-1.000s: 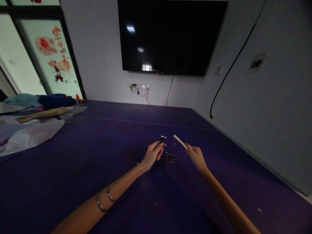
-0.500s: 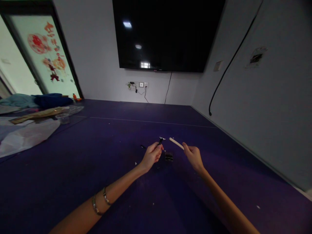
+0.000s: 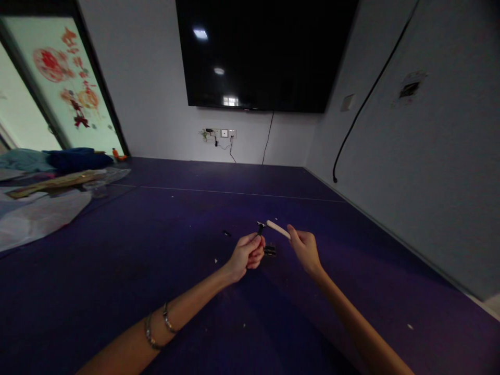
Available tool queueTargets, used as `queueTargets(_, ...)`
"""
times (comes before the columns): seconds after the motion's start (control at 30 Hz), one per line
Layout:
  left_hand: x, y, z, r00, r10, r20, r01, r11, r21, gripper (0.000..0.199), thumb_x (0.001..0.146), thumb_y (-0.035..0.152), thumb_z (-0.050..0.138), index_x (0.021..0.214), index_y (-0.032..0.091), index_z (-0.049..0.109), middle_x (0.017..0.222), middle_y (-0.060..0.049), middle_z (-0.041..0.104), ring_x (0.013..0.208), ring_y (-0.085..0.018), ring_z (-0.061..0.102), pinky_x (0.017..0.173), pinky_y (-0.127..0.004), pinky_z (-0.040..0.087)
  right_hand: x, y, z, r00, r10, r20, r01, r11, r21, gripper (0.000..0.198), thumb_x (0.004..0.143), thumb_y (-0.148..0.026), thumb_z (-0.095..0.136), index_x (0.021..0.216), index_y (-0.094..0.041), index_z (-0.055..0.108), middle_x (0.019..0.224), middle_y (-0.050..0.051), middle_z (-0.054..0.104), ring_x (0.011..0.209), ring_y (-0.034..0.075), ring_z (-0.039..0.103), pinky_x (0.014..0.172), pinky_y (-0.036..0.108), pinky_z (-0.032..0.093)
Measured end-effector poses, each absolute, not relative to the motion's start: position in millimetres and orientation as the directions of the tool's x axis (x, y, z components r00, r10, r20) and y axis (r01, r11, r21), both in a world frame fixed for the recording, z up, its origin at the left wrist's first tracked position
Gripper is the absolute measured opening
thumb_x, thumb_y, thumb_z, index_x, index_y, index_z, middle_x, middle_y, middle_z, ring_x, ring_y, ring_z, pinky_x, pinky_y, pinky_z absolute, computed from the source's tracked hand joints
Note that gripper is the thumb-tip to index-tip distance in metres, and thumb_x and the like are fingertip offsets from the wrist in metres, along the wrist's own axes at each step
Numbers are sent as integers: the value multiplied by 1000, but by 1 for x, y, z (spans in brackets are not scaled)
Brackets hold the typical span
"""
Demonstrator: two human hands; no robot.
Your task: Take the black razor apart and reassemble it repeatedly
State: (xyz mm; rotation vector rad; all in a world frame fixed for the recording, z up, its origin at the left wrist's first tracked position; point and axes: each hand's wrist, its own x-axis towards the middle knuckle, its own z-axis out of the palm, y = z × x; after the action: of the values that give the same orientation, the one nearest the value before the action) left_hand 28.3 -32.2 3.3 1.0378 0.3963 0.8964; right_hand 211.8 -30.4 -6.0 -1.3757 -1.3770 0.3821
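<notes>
The left hand [image 3: 247,251] gripped a T-headed tool [image 3: 260,229] low, seemingly baring its top; the right hand [image 3: 305,250] pinched a pale stick [image 3: 278,229].

Pale stick [image 3: 278,229] perhaps touching black tool [image 3: 260,228]

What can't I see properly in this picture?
All in the head view:
Dark tool: lower end hidden by the left grip; shiny tip too small.
Pale stick: near end hidden by the right grip.
Dark object: partly hidden behind the left grip.
Big screen: top cut off by the picture's upper edge.
</notes>
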Motion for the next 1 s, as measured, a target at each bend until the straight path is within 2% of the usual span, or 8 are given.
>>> queueTargets(0.17, 27, -47, 13, 763, 640, 94, -478, 460, 748, 21, 84, 34, 49, 75, 16, 49, 50, 9, 24, 37, -3, 14, 30, -13, 13, 213, -30, -12, 274, 848, 453, 502, 275, -820, 49, 81, -51, 41, 45, -20, 30, 45, -5, 23, 43, 7, 24, 43, 24, 16)
queueTargets(0.37, 26, -50, 17, 820, 561, 113, -470, 548, 692, 23, 85, 35, 47, 73, 16, 49, 50, 8, 21, 37, -3, 11, 30, -13, 12, 210, -33, -6, 308, 829, 466, 476, 289, -830, 48, 81, -50, 42, 45, -20, 30, 45, -5, 23, 43, 7, 23, 43, 24, 16)
queueTargets(0.83, 24, -45, 16, 795, 597, 109, -465, 483, 742, 23, 85, 34, 47, 72, 16, 47, 50, 8, 21, 37, -4, 9, 30, -13, 10, 209, -35, -3, 276, 816, 507, 530, 311, -789, 50, 82, -50, 41, 44, -20, 32, 43, -5, 25, 42, 7, 25, 43, 24, 18)
queueTargets(1.0, 24, -40, 15, 723, 672, 158, -501, 352, 791, 21, 84, 35, 47, 73, 17, 47, 52, 8, 23, 38, -4, 13, 32, -15, 13, 222, -31, -8, 309, 815, 491, 543, 273, -794, 51, 81, -51, 41, 42, -20, 33, 41, -4, 27, 40, 8, 26, 42, 24, 19)
